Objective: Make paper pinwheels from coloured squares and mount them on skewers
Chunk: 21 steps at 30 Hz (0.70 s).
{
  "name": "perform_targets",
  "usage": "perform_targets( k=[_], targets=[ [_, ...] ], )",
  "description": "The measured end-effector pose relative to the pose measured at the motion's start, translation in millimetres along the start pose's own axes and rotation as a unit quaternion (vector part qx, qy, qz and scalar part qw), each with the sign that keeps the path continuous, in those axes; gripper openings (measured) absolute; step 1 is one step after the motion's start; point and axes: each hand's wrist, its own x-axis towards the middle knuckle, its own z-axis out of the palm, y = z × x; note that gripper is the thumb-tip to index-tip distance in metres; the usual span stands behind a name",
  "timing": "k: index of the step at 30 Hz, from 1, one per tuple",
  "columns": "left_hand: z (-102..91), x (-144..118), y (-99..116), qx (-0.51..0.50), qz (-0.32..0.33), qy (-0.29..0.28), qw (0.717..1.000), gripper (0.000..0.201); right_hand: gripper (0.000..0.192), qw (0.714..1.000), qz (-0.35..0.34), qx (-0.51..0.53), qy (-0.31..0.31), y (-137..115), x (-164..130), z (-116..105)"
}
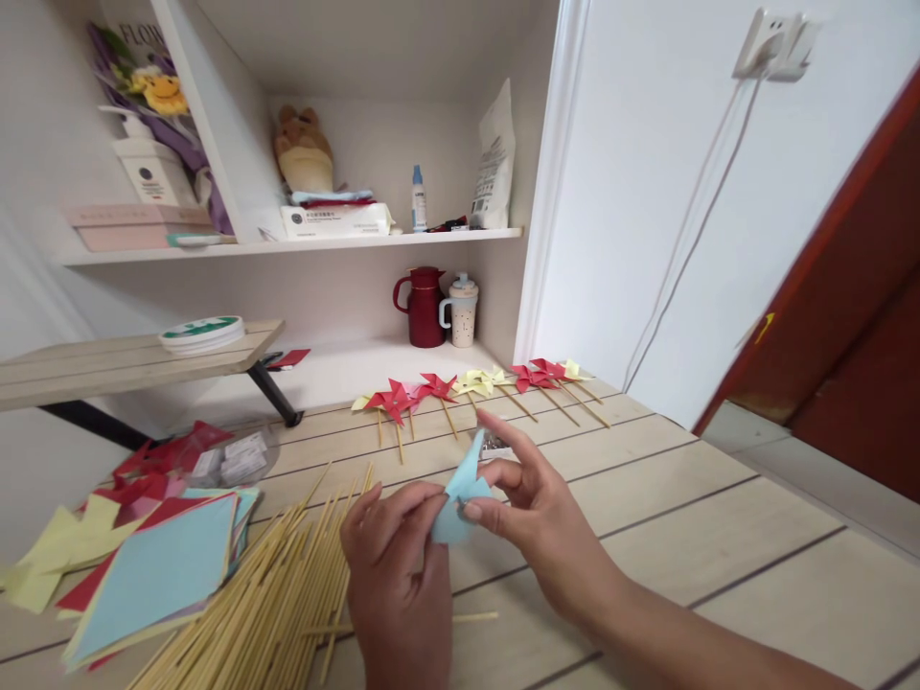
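Between my two hands, above the table, is a light blue paper pinwheel (454,517) with folded blades. My left hand (402,551) pinches its left side between thumb and fingers. My right hand (536,503) holds the right side, thumb at the centre and index finger raised beside a blade tip. Behind my right fingers sits a small box of metal pins (494,442), partly hidden. A loose stick (475,616) lies under my left hand. To the left spreads a big pile of thin wooden sticks (265,575).
Finished red and yellow pinwheels (437,386) on sticks lie along the back. At left are a stack of coloured paper squares (154,570), yellow cut paper (68,546) and a small raised shelf (136,364). A red jug (426,307) and a cup (463,311) stand behind.
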Motion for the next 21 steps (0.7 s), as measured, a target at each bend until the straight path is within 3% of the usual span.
perform_targets(
  k=[3,13,16,21],
  targets=[
    [-0.2,1.4,-0.4,0.001,0.021,0.002,1.000,0.027,0.097,1.000,-0.003,0.006,0.011,-0.8,0.0,1.7],
    [-2.2,0.0,-2.1,0.019,0.066,0.020,0.997,0.032,0.103,0.999,0.014,0.044,0.019,-7.0,-2.1,7.1],
    [-2.2,0.6,-1.0,0.024,0.065,0.020,0.997,0.031,0.092,0.999,0.021,0.047,0.015,-6.7,-1.3,6.1],
    [-4.4,4.3,0.3,0.028,0.077,0.016,0.997,0.036,0.056,1.000,0.020,0.014,0.004,-6.4,0.4,3.4]
  ],
)
